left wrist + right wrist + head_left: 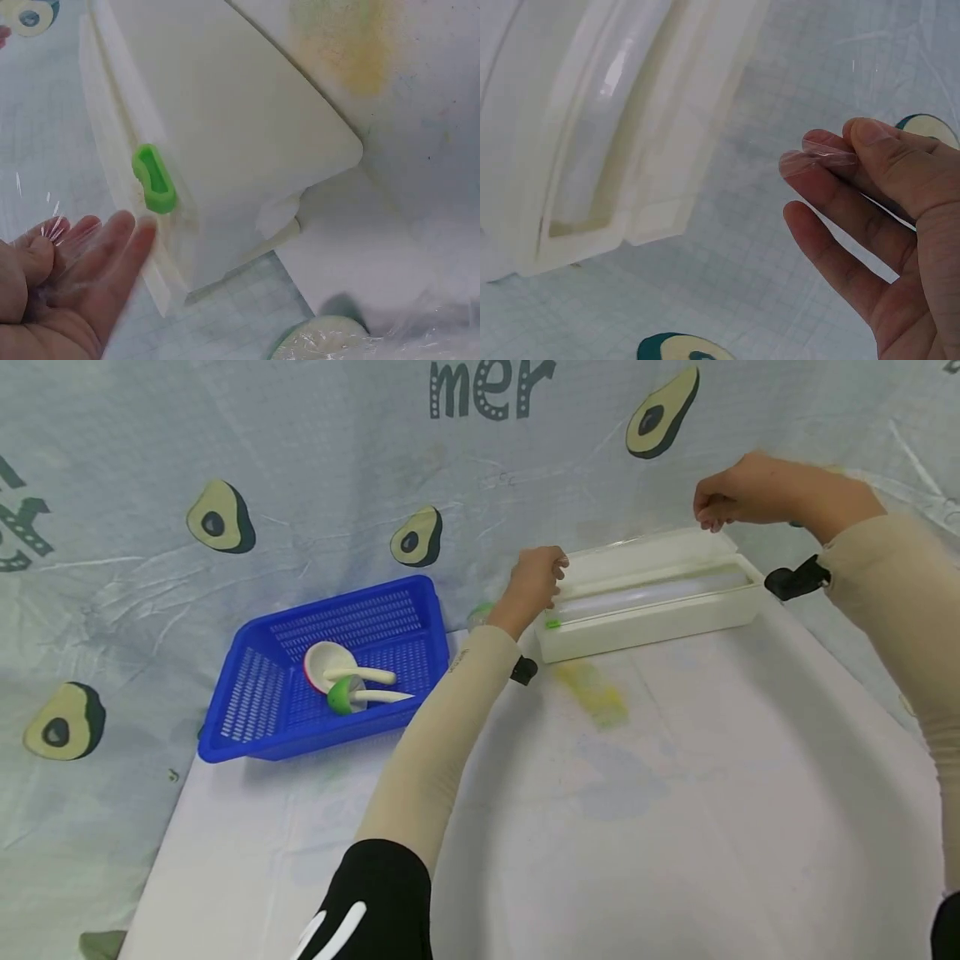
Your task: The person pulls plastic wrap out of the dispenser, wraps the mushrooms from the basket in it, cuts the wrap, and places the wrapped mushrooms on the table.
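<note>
A long white cling film box (652, 625) lies at the back of the table with its lid raised, and a roll of film (667, 596) shows inside. At its left end sits a green slide cutter (154, 180). My left hand (529, 583) is over that end, pinching clear cling film (54, 229) between thumb and curled fingers. Higher up, beyond the box's right end, my right hand (753, 492) pinches an edge of film (832, 157) between thumb and fingers. The film is transparent, so its full stretch between the hands is hard to make out.
Left of the box stands a blue plastic basket (300, 742) holding a white ladle (327, 658) with a red outside and a green one (342, 695). A clear object with green (480, 612) is partly hidden behind my left forearm. Avocado-printed sheeting (322, 460) hangs behind.
</note>
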Action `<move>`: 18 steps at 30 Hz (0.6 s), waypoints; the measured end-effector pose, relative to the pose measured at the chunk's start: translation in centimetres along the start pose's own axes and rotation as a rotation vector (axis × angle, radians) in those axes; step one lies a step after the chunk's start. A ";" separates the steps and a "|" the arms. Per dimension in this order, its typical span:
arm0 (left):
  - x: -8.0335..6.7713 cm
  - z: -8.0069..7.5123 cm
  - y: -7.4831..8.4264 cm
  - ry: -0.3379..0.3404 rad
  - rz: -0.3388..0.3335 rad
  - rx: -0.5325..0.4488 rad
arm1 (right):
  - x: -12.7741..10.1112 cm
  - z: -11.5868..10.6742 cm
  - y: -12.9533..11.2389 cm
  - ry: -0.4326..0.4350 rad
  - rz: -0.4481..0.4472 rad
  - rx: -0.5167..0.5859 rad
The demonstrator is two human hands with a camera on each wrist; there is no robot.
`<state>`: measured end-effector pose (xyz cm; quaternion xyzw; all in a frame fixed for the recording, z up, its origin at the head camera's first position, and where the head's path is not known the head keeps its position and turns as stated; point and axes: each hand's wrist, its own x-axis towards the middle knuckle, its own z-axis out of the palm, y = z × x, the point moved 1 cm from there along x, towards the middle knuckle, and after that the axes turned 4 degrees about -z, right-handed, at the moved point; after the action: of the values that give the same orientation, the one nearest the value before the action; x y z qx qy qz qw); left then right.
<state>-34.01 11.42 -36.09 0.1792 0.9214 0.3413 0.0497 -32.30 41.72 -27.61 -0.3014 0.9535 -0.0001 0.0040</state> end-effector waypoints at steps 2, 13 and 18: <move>0.0 -0.3 -0.2 0.013 0.021 0.031 | 0.0 0.5 0.1 -0.023 -0.002 0.016; -1.0 -1.1 -0.6 -0.033 0.096 0.113 | -0.7 3.8 0.1 -0.033 0.028 0.102; -1.6 -0.1 -0.8 -0.084 0.096 -0.035 | -0.3 5.1 -0.9 -0.026 -0.009 0.065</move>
<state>-32.73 10.24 -36.58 0.2365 0.9027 0.3513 0.0753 -31.47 41.19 -32.72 -0.3054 0.9515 -0.0270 0.0259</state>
